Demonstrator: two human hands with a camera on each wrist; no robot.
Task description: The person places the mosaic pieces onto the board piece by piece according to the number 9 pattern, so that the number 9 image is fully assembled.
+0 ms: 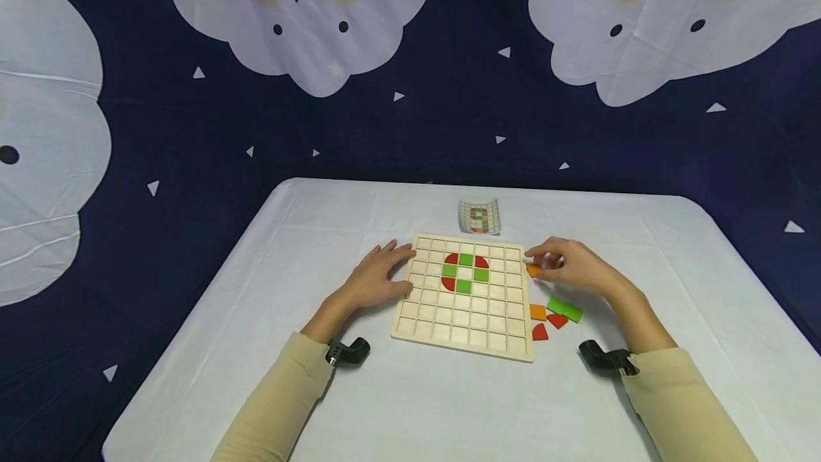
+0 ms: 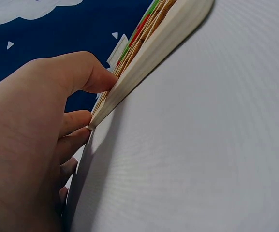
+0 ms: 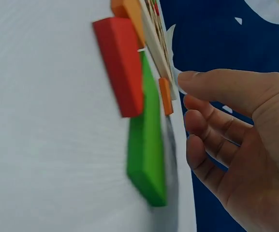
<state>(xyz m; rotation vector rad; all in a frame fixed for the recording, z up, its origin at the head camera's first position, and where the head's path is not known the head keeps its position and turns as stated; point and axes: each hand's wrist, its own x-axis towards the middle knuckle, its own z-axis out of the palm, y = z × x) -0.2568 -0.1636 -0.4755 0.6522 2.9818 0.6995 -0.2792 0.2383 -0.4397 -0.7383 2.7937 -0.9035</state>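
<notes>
White tbl (image 1: 462,405): gridded board (image 1: 449,315), coloured pcs (image 1: 564,309) beside it, card (image 1: 479,218) behind, prob. paper

In the head view, the white table (image 1: 449,405) is lit evenly, soft shadows are cast beside the sleeves (image 1: 277,399), and the navy backdrop (image 1: 449,134) is left dark. In the left wrist view, a shadow is thrown below the board (image 2: 154,53). In the right wrist view, the red block (image 3: 122,67) and green block (image 3: 151,150) are blurred near centre.
</notes>
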